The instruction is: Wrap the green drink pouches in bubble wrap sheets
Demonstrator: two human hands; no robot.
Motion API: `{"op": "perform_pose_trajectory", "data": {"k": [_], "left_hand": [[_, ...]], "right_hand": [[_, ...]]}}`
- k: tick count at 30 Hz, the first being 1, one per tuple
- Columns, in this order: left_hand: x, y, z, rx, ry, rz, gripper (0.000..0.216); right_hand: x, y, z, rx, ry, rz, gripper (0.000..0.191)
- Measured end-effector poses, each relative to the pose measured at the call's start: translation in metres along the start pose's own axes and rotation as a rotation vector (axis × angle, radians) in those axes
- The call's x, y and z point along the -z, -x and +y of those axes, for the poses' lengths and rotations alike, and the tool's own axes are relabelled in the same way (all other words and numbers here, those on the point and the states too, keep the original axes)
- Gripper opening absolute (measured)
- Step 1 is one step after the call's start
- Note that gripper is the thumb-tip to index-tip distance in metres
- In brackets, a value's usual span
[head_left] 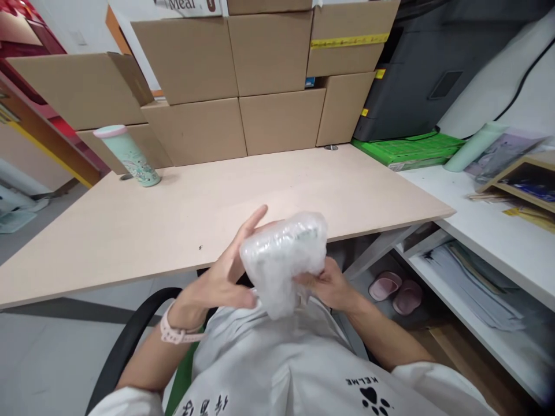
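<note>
1. Head view: a pale wooden desk (173,219) stands before stacked cardboard boxes (243,81). A mint tumbler (130,155) stands at its far left and a dark printer (416,75) to the right. Pink slippers (394,290) lie on the floor.
2. The left hand (225,271) is open, fingers straight, flat against the bubble-wrapped bundle (284,254). The right hand (329,286) curls round its lower right side, gripping it.
3. Both forearms angle inward, and the bundle is held above the lap at the desk's near edge.
</note>
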State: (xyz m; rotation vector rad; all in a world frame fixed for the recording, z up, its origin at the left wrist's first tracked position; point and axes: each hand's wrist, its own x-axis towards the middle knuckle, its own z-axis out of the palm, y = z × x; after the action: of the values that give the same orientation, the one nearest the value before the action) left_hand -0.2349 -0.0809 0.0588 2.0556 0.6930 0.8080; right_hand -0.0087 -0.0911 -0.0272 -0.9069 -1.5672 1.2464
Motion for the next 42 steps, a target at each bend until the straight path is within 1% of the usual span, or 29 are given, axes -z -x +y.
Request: {"op": "perform_pose_trajectory", "data": {"k": [1, 2, 3, 4, 6, 8, 10, 12, 13, 14, 15, 17, 19, 21, 23, 25, 28, 30, 33, 35, 39, 41, 42], "left_hand": [[-0.009, -0.002, -0.007, 0.049, 0.066, 0.147, 0.103], [-0.016, -0.007, -0.015, 0.085, 0.096, 0.333, 0.098], [-0.022, -0.013, -0.023, 0.117, 0.138, 0.429, 0.085], [-0.025, -0.020, -0.030, 0.153, 0.199, 0.480, 0.068], [-0.023, -0.038, -0.045, 0.198, 0.281, 0.474, 0.048], [-0.011, -0.058, -0.061, 0.205, 0.289, 0.456, 0.042], [0.004, -0.077, -0.080, 0.183, 0.216, 0.500, 0.040], [0.018, -0.093, -0.102, 0.176, 0.085, 0.577, 0.040], [0.024, -0.100, -0.114, 0.175, 0.004, 0.600, 0.041], [0.028, -0.105, -0.124, 0.174, -0.073, 0.623, 0.044], [0.031, -0.109, -0.133, 0.170, -0.144, 0.637, 0.047], [0.033, -0.113, -0.144, 0.209, -0.315, 0.664, 0.054], [0.033, -0.114, -0.147, 0.255, -0.511, 0.667, 0.059], [0.031, -0.114, -0.147, 0.243, -0.662, 0.627, 0.061], [0.029, -0.112, -0.149, 0.182, -0.716, 0.562, 0.062], [0.026, -0.110, -0.154, 0.134, -0.705, 0.534, 0.064], [0.022, -0.106, -0.163, 0.091, -0.675, 0.568, 0.066], [0.019, -0.103, -0.165, 0.094, -0.670, 0.583, 0.067], [0.017, -0.101, -0.158, 0.163, -0.681, 0.553, 0.066], [0.016, -0.101, -0.150, 0.222, -0.685, 0.519, 0.065], [0.016, -0.103, -0.137, 0.297, -0.633, 0.501, 0.066], [0.018, -0.103, -0.130, 0.323, -0.585, 0.508, 0.065], [0.019, -0.102, -0.126, 0.322, -0.576, 0.513, 0.065]], "right_hand": [[-0.003, -0.006, -0.006, -0.002, -0.005, 0.038, 0.032], [-0.005, -0.013, -0.012, -0.004, 0.000, 0.080, 0.031], [-0.007, -0.021, -0.018, -0.006, 0.016, 0.121, 0.030], [-0.006, -0.030, -0.023, -0.005, 0.045, 0.157, 0.030], [-0.001, -0.049, -0.032, 0.018, 0.154, 0.215, 0.030], [0.009, -0.070, -0.037, 0.070, 0.323, 0.289, 0.030], [0.021, -0.092, -0.040, 0.124, 0.492, 0.407, 0.032], [0.030, -0.114, -0.042, 0.215, 0.539, 0.526, 0.029], [0.031, -0.125, -0.041, 0.270, 0.539, 0.546, 0.026], [0.031, -0.136, -0.040, 0.319, 0.528, 0.532, 0.022], [0.028, -0.147, -0.037, 0.358, 0.506, 0.485, 0.020], [0.017, -0.167, -0.028, 0.389, 0.439, 0.335, 0.018], [0.005, -0.185, -0.014, 0.379, 0.354, 0.217, 0.019], [-0.003, -0.199, 0.002, 0.350, 0.315, 0.188, 0.017], [-0.006, -0.206, 0.015, 0.324, 0.315, 0.188, 0.015], [-0.005, -0.207, 0.023, 0.326, 0.348, 0.181, 0.017], [-0.002, -0.202, 0.025, 0.336, 0.426, 0.147, 0.025], [-0.003, -0.198, 0.022, 0.320, 0.483, 0.131, 0.033], [-0.008, -0.193, 0.018, 0.297, 0.582, 0.140, 0.046], [-0.011, -0.191, 0.017, 0.287, 0.636, 0.154, 0.052], [-0.012, -0.189, 0.014, 0.288, 0.652, 0.169, 0.053], [-0.004, -0.188, 0.011, 0.291, 0.631, 0.234, 0.052], [0.002, -0.187, 0.009, 0.289, 0.615, 0.309, 0.052]]}}
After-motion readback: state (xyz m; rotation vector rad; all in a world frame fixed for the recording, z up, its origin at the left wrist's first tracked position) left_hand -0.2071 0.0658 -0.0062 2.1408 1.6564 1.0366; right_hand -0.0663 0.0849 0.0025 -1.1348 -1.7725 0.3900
